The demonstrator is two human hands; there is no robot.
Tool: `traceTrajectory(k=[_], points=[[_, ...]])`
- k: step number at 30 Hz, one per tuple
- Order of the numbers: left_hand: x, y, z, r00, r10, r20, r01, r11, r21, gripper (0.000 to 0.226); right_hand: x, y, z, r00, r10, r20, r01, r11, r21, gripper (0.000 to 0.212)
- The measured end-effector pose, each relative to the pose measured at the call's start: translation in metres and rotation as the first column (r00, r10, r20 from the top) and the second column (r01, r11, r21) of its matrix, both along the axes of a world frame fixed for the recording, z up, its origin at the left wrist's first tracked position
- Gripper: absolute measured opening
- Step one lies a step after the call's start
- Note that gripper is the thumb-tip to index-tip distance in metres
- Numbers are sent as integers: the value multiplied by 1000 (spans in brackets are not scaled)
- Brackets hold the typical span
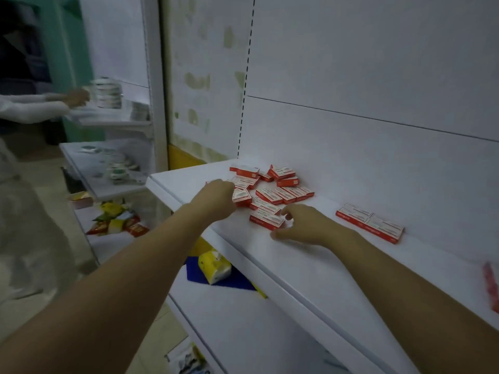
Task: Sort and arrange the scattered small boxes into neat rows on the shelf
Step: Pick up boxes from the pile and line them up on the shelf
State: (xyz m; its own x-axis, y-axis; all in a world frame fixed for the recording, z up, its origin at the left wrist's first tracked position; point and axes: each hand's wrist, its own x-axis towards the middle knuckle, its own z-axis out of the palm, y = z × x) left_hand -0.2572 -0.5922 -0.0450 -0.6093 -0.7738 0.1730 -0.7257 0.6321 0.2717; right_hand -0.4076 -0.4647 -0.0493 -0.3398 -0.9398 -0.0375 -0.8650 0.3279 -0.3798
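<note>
forearms [113,276] stretch over a white shelf [310,271] strewn with red boxes [270,196].

My count from the head view: thirteen red-and-white small boxes [266,219] in the loose cluster. One of them is mostly hidden, so I hold that figure as approximate. Two further boxes of the same kind form the pair [384,227] to the right. One red object [490,284] at the far right edge, too blurred to name. One yellow tissue pack [213,267] below.
</note>
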Motion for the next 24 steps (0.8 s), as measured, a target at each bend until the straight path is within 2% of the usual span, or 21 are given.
traceTrajectory(k=[4,11,18,24], points=[[-18,-38,9,992,-126,29,126,992,-8,37,3,-28,2,996,-89,-12,90,992,93,47],[-68,-77,21,929,-368,39,369,928,-40,34,-5,-36,13,982,-185,-27,187,969,160,47],[-126,-46,17,781,-622,53,624,781,-29,37,-32,9,19,904,-419,-79,420,907,-7,43],[-160,-10,12,606,-794,-52,795,601,85,60,-53,38,20,808,-585,-72,554,796,-243,37]])
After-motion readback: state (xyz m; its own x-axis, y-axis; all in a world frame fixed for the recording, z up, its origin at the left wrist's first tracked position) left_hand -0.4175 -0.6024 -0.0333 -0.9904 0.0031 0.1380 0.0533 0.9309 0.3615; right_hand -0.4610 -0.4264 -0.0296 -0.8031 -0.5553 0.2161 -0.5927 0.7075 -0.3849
